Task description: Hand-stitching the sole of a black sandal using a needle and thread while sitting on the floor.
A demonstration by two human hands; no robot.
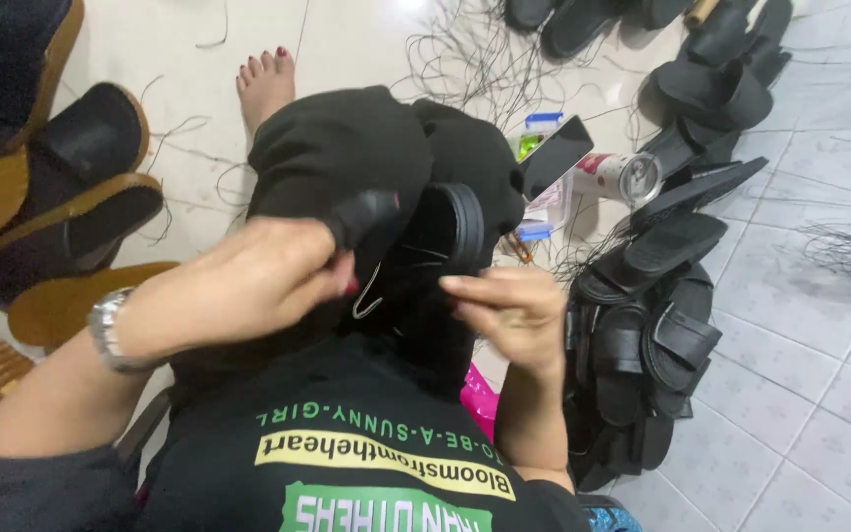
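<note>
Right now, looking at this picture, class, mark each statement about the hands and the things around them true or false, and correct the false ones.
1. Both hands work on a black sandal. True.
2. The left hand wears a wristwatch. True.
3. The right hand holds the drink can. False: the can lies on the floor, apart from both hands.
4. A curved needle shows between the two hands. True.
5. The pile of black sandals lies to the person's left. False: it lies to the right; the sandals on the left have brown soles.
6. The floor is carpeted. False: it is pale tile.
</note>
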